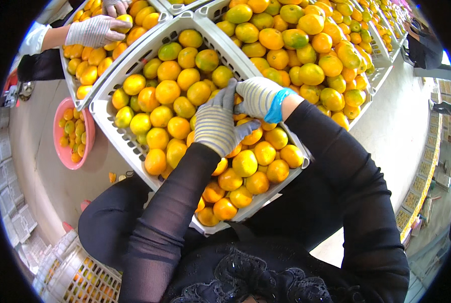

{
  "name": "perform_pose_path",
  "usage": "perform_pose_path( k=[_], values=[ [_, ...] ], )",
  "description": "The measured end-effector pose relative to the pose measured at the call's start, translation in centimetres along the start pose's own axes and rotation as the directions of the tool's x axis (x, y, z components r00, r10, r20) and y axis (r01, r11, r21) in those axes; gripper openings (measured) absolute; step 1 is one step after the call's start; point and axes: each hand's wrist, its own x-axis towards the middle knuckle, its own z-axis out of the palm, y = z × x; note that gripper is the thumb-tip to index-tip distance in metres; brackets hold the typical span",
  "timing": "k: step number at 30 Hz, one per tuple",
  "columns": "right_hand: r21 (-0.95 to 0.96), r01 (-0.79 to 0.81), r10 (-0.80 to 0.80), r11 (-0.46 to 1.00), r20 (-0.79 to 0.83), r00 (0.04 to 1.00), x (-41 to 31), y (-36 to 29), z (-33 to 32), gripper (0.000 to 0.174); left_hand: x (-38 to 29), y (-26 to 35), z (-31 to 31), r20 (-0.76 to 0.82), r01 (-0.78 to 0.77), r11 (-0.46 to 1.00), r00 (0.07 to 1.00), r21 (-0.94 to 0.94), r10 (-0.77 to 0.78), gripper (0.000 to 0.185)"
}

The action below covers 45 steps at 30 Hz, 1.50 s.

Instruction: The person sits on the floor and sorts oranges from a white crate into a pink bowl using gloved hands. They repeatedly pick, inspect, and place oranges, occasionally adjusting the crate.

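Note:
A white plastic crate (121, 146) full of yellow-orange and greenish citrus fruits (167, 92) stands tilted in the view, close before me. Over its middle, my left hand (219, 119), in a striped knit glove with grey fingertips, is spread palm down on the fruits, thumb apart. My right hand (258, 99), in a like glove with a blue band at the wrist, meets it at the crate's right side. Its fingers curl down by an orange fruit between the hands, partly covered. Whether either hand grips a fruit is hidden.
Another heaped crate of citrus (308, 57) adjoins at the right, with more crates behind. At upper left, a co-worker's gloved hands (94, 32) are over another crate. A pink basin (58, 147) holding fruit is on the floor at left; a basket (93, 282) with fruit stands at lower left.

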Motion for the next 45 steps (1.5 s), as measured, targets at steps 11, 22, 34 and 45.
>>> perform_pose_path(
  k=[11, 22, 34, 45],
  values=[
    [-0.137, -0.143, -0.031, 0.980, -0.821, 0.570, -3.9, 9.6, -9.3, 0.017, -0.5, -0.5, 0.2, 0.006, -0.027, 0.998, 1.000, 0.050, 0.027, 0.082],
    [-0.322, -0.378, 0.012, 0.868, -0.748, 0.664, 1.8, 14.0, -11.8, 0.042, -0.4, -0.1, -0.5, 0.036, -0.010, 1.000, 0.999, 0.016, 0.009, 0.080],
    [-0.031, -0.123, 0.074, 0.992, -0.647, 0.759, 3.9, 4.9, -12.5, 0.042, -0.8, -0.8, 0.7, -0.070, -0.045, 0.999, 0.997, -0.008, 0.044, 0.079],
    [-0.370, 0.093, -0.138, 0.924, -0.096, 0.986, 1.3, -2.1, -4.3, 0.039, -0.4, -0.6, 0.7, -0.059, -0.017, 1.000, 0.998, -0.021, 0.016, 0.051]
  ],
)
